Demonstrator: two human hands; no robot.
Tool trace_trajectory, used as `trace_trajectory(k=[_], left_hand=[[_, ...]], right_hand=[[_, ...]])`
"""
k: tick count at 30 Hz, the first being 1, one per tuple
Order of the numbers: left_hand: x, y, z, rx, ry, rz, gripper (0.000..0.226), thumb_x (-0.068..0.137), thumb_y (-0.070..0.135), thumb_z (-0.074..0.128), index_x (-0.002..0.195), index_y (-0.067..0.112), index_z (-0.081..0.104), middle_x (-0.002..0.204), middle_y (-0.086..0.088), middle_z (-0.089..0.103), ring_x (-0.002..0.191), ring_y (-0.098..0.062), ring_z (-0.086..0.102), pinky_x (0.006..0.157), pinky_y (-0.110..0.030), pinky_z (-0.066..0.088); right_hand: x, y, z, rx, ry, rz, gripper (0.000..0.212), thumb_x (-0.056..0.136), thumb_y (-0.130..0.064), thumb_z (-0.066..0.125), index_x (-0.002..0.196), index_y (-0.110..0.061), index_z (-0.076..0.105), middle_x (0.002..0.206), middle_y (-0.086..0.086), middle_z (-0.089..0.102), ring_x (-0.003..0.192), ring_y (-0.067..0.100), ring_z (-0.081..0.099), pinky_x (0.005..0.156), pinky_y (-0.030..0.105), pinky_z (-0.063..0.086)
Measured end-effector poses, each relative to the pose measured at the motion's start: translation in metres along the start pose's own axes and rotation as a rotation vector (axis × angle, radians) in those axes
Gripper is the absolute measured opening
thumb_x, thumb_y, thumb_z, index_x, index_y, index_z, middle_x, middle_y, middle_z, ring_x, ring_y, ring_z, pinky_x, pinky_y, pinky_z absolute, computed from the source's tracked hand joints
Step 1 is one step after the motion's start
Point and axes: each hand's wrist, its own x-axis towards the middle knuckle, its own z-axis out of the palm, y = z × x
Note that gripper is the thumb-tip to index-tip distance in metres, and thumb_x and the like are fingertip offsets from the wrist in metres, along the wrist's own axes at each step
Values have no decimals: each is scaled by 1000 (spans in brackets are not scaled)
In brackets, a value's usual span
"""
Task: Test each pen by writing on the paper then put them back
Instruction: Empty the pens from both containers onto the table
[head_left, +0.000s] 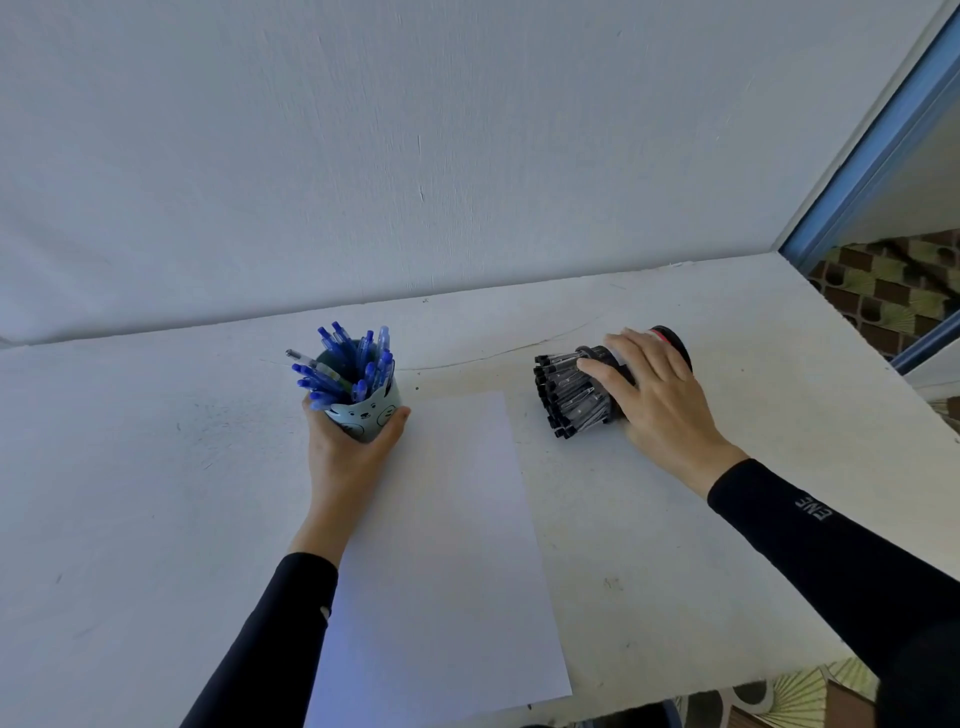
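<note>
As seen from above, white table (130, 493) with blank paper (447, 545) flat at centre. Left of paper, left hand (343, 457) wrapped round upright cup (363, 418) of blue pens (348, 364). Right of paper, right hand (660, 400) curled over holder (675, 345) lying on its side, black pens (566, 395) inside.

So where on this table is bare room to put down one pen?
Widest: the table left of the left hand gripping the blue cup. Also the strip between the paper and the right forearm. Crowded: around the tipped black holder held by the right hand.
</note>
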Motion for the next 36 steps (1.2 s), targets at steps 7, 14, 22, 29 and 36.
trace_trajectory(k=[7,14,22,29,36], left_hand=[[0,0,0,-4,-9,8,68,72,31,86,124,19,44,118,7,60,99,4,58,71,-11,46],[1,-2,0,-8,-14,6,68,71,32,86,124,19,45,117,7,61,96,8,58,73,-15,48],[1,-1,1,-5,-14,0,66,72,30,86,123,20,45,114,10,61,91,15,56,73,-15,47],[0,1,1,-1,-11,5,67,73,31,85,124,21,43,116,10,60,96,9,57,74,-16,47],[-1,2,1,3,-5,6,67,72,31,86,123,19,44,116,8,61,96,7,57,77,-19,49]], right_hand=[[5,-6,-9,-67,-31,23,99,61,22,55,146,-26,43,133,21,50,126,46,43,112,59,24],[1,-4,-16,-143,-35,-44,98,72,18,26,152,-38,26,135,24,47,127,50,40,110,64,22],[-8,6,-2,-113,-96,0,91,59,19,65,141,-8,37,140,21,45,130,48,40,110,64,24],[-4,7,-5,-102,-63,-36,93,60,20,63,144,-15,43,139,22,43,130,48,39,111,64,22],[2,3,-11,-132,-21,-34,108,65,25,53,152,-35,30,137,23,46,131,48,38,112,67,16]])
